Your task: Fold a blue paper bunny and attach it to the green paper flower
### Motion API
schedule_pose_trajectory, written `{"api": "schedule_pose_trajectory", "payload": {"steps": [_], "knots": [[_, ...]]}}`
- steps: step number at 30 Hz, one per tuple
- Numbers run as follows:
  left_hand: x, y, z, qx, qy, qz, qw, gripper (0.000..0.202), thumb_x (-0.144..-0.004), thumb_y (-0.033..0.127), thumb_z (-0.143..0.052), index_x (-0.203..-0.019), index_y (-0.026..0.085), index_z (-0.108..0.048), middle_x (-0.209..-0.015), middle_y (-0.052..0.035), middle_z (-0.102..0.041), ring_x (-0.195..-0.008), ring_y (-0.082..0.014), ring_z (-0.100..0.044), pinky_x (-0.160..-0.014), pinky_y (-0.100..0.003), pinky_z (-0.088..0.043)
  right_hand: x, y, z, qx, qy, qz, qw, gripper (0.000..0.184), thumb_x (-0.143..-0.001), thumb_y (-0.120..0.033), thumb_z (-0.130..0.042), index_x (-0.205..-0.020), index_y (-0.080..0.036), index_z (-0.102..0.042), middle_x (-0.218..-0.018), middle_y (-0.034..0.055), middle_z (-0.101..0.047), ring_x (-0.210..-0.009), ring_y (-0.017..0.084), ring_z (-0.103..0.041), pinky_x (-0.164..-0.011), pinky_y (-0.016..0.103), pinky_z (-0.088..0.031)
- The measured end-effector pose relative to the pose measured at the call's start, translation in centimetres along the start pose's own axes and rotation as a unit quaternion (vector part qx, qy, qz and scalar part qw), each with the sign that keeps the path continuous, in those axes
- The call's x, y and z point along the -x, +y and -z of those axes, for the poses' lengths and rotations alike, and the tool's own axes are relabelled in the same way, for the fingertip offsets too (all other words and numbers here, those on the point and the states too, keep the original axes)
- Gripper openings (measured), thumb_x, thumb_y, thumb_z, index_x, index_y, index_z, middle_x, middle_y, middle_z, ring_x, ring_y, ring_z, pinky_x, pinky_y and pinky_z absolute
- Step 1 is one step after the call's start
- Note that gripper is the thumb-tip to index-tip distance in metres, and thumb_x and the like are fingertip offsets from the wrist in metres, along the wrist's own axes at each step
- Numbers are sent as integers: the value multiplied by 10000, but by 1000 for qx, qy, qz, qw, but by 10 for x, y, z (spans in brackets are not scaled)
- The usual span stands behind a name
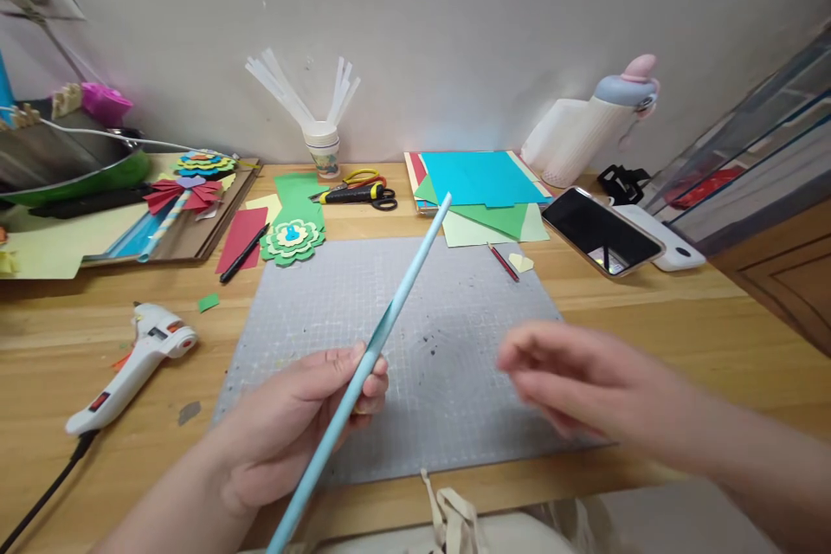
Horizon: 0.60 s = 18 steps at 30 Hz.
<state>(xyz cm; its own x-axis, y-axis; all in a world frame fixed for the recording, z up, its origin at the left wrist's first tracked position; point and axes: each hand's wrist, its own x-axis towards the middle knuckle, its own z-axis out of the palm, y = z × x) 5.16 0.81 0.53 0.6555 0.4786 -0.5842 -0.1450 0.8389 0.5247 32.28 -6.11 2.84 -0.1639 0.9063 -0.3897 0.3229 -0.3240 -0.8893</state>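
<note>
My left hand (305, 407) is closed around a light blue rolled paper tube (410, 279), with the thumb pressed on its top side. The tube slants from the bottom edge up to the far right, and a loose flap of paper shows just above my thumb. Over the right part of the grey cutting mat (441, 398) hovers my right hand (577, 376), apart from the tube. Its fingers are loosely curved, a little blurred, with a gap to the thumb and nothing visible in them.
A white glue gun (139, 363) lies at left. Behind the mat are a green layered paper flower (292, 241), a black pen (244, 254), a yellow-black cutter (347, 194), stacked coloured paper (486, 177) and a red pencil (503, 261). A phone (601, 229) and bottle (590, 125) stand right.
</note>
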Motion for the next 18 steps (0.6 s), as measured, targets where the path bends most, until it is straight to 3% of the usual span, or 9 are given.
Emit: {"api": "schedule_pose_trajectory", "payload": {"steps": [3,5,9,13,15,16,18], "knots": [[1,-2,-2,-1,8,5,1000,213,-809,339,-692,-818,129,-658,-681,14,-486,-644,-75,-422,-644,-214,-351,-48,-24,-30,-191,-68,1,979,363,-772,-443,-693,-1028,-203,-602,-790,5,-584,-497,69,-490,-371,177,-276],[2,-4,-2,-2,12,1,1000,203,-806,333,-697,-848,137,-662,-667,20,-488,-632,-72,-409,-640,-209,-346,-67,-22,-50,-268,-113,19,957,360,-709,-427,-757,-924,-168,-630,-798,7,-589,-532,62,-500,-391,166,-292],[2,-8,1,-16,17,-12,1000,185,-834,344,-661,-848,159,-661,-654,23,-502,-609,-77,-381,-635,-202,-348,-83,-14,-78,-323,-124,49,937,277,-710,-385,-770,-788,-141,-663,-683,-3,-608,-548,60,-496,-418,154,-332],[4,-10,7,-115,48,-72,990,217,-837,384,-638,-838,172,-686,-759,-17,-582,-717,-121,-468,-696,-220,-385,-88,-7,-86,-364,-132,44,921,259,-722,-383,-760,-755,-139,-682,-587,-11,-609,-522,67,-530,-409,153,-345],[10,-7,14,-188,138,-119,965,232,-797,401,-675,-930,212,-691,-883,-28,-630,-815,-161,-508,-743,-246,-394,-91,-2,-86,-368,-117,32,922,271,-727,-392,-754,-745,-130,-688,-562,-1,-626,-489,65,-531,-409,154,-356],[15,-3,21,-228,212,-149,939,272,-769,403,-701,-984,238,-682,-936,-22,-641,-850,-176,-516,-756,-253,-392,-93,0,-85,-368,-101,27,924,274,-729,-393,-753,-741,-127,-689,-567,5,-638,-482,63,-533,-415,154,-369],[29,5,40,-313,365,-217,849,329,-735,416,-728,-1016,260,-656,-1026,-2,-634,-947,-203,-520,-804,-254,-378,-97,5,-83,-368,-72,20,927,270,-726,-389,-757,-732,-129,-686,-585,8,-654,-487,64,-546,-420,151,-388]]}}
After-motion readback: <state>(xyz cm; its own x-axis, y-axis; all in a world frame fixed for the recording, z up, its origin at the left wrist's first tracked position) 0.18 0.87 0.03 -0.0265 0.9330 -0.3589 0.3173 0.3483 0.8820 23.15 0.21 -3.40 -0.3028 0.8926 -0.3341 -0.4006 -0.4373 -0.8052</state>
